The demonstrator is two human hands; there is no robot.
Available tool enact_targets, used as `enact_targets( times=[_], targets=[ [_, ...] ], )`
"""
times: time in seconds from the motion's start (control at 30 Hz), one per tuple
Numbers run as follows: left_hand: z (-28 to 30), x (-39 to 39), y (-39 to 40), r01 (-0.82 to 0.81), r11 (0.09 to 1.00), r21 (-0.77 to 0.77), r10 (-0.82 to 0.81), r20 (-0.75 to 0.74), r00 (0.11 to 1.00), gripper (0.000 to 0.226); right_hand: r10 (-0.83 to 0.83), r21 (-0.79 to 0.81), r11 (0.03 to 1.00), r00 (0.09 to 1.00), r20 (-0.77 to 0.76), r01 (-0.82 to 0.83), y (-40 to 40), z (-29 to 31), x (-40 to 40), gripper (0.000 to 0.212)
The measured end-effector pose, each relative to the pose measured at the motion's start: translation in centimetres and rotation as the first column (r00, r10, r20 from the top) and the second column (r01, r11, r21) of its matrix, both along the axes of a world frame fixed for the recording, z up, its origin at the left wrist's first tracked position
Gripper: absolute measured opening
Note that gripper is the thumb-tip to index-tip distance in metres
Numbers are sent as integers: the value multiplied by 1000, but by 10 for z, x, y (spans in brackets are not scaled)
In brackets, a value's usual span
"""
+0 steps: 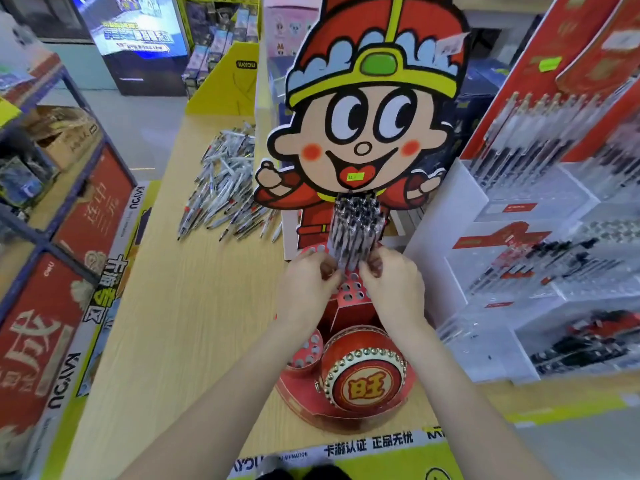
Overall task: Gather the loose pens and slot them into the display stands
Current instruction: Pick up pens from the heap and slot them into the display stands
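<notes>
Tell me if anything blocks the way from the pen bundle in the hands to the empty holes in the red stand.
Nothing visible does. Both hands, left and right, hold the pen bundle directly over the red stand, whose open holes sit uncovered just below the pen tips.

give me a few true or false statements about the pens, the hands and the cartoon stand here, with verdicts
1. Both hands, left hand and right hand, are at the bundle of pens over the red display stand. True.
2. The pile of loose pens lies on the wooden counter to the right of the cartoon figure. False: it lies to the figure's left.
3. Every hole in the stand is filled. False: empty holes show below the hands.
4. A red drum sits at the front of the stand. True.
5. The clear racks on the right hold no pens. False: they hold rows of pens.
</notes>
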State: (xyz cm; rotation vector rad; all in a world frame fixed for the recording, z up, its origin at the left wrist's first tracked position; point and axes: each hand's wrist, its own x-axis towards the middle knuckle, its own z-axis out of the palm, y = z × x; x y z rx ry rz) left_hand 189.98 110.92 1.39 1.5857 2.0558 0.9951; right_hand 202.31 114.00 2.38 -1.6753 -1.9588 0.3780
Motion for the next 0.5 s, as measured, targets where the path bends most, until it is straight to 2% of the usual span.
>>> enact_targets(
  times=[0.13, 0.2, 0.27, 0.4, 0.5],
  targets=[
    [2, -4, -6, 54, 998, 9, -54, 46, 997, 8, 35, -36, 999, 999, -13, -36, -3, 6, 7, 18],
    [2, -15, -17, 41, 999, 31, -43, 88, 995, 15, 32, 8, 999, 999, -22, -32, -14, 19, 11, 27],
    [-1, -34, -28, -5, 999, 35, 1, 114, 994, 15, 102, 47, 994, 991, -84, -98, -30, 31, 3, 29],
    [-24, -90, -39, -127, 991, -42, 130, 90, 987, 19, 375, -95, 916, 917, -135, -389, -46, 29, -57, 33],
    [-44, -139, -40, -180, 977, -117, 186, 37, 982, 22, 407, -210, 875, 897, -172, -436, -31, 1, -119, 30]
  ],
)
